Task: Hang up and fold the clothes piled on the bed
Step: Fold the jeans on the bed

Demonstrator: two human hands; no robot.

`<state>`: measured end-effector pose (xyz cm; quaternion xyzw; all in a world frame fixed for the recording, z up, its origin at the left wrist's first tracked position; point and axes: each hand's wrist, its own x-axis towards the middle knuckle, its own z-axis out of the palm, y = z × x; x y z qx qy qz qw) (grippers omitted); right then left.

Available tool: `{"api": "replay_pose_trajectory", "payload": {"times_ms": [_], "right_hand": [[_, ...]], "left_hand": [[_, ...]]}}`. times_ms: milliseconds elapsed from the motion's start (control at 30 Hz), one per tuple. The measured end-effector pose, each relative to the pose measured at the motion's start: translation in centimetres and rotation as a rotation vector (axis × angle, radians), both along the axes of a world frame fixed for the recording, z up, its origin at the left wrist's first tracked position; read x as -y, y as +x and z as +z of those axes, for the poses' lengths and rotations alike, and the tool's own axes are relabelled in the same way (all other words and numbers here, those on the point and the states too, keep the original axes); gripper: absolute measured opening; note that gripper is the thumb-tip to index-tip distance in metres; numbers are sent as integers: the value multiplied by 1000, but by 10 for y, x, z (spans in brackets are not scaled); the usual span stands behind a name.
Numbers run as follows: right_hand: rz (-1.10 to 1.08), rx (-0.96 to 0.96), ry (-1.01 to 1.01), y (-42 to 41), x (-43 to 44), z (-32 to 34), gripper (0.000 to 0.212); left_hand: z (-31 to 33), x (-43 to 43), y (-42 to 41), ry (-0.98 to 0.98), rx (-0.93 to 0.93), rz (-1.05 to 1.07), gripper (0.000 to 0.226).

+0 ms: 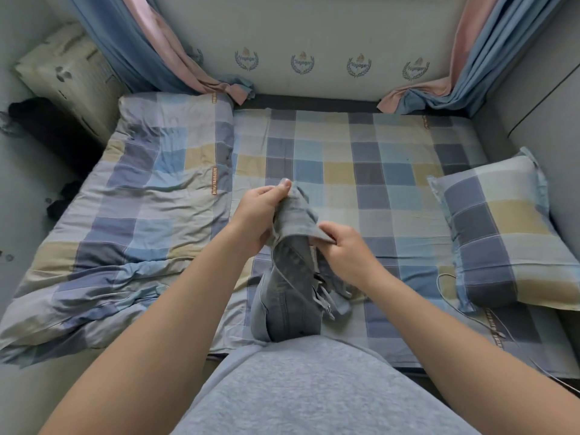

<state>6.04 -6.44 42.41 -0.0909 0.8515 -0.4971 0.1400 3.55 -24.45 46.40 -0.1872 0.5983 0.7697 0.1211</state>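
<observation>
Jeans [292, 277] of faded blue-grey denim are hanging bunched in both hands above the middle of the bed, their lower end sagging down just in front of the person's grey top [314, 387]. The left hand [260, 215] is pinching the top edge of the cloth between thumb and fingertips, lifting it highest. The right hand [345, 255] is gripping a fold a little lower, with its fingers curled round the cloth. The two hands are working close together but not touching.

A checked sheet [345, 158] in blue, grey and yellow is covering the bed under the jeans. A quilt [125, 215] in the same check is lying rumpled along the left side, and a matching pillow [502, 233] is resting at the right edge. A thin cable [445, 287] is curling on the sheet beside the pillow. Blue and pink curtains [141, 48] are hanging down at both far corners, their ends pooling on the bed. A cardboard box [69, 73] is standing beyond the quilt, at the far left.
</observation>
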Motion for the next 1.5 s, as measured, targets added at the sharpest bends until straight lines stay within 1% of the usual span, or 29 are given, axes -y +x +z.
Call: {"api": "replay_pose_trajectory", "payload": {"times_ms": [67,133,233,300,400,467,500,533,600,633,667,700,800,867,933,1033,1100,1167,1233,1267,1333,1367,1400,1433,1467,1500], "right_hand": [[-52,-5,-3,-13,-2,10,22],[-128,-49,-6,-28,-3,23,25],[-180,-89,-10,-45,-1,41,29],[-184,-92,-26,-49,3,49,29],[-179,-101,-76,-46,8,57,30],[-188,-91,-138,-43,10,61,32],[-200,-85,-170,-42,10,63,32],[-213,-81,-194,-41,11,64,33],[-234,-75,-231,-38,12,67,33],[-241,-73,-247,-37,12,69,33],[-249,-72,-260,-36,12,70,33],[-258,-72,-264,-36,12,71,33],[-304,-78,-266,-36,5,69,33],[-342,-72,-278,-37,-3,64,32],[-376,-58,-274,-38,-12,57,32],[-422,-26,-247,-41,-25,42,32],[-472,16,-204,-45,-35,27,31],[-537,54,-111,-48,-45,11,28],[-570,96,3,-49,-52,-3,13],[-552,148,70,-48,-53,-8,19],[-420,209,214,-41,-50,-12,63],[-333,175,264,-37,-45,-11,79],[-227,107,283,-32,-38,-10,87],[-113,36,288,-26,-28,-7,89],[-10,-15,277,-22,-19,-7,84],[57,-40,255,-18,-11,-6,73]], "left_hand": [[-2,4,-2,-23,-27,-75,31],[-6,3,4,-100,-65,-183,36],[-22,-7,22,-222,-57,-313,64],[-35,-16,34,-334,-99,-363,67],[-54,-27,44,-607,-141,-306,59],[-65,-31,47,-835,-100,-257,50],[-70,-32,50,-933,-64,-249,50],[-74,-32,52,-1011,-27,-252,54],[-81,-32,57,-1116,19,-264,70],[-84,-32,59,-1147,26,-263,75],[-86,-33,59,-1172,27,-259,73],[-88,-34,59,-1191,22,-252,67],[-89,-26,52,-1227,-8,-207,49],[-90,-14,48,-1219,0,-135,46],[-92,-1,45,-1190,23,-46,46],[-94,13,44,-1092,12,66,32],[-92,17,42,-1005,-50,86,24],[-87,17,40,-935,-144,78,25],[-77,15,37,-873,-228,56,23],[-72,14,36,-854,-271,43,22],[-62,11,32,-835,-365,15,20],[-57,9,30,-831,-408,-10,19],[-51,7,29,-830,-446,-49,19],[-46,5,27,-828,-482,-102,20],[-42,3,26,-823,-514,-160,23],[-38,0,25,-817,-540,-210,25]]}}
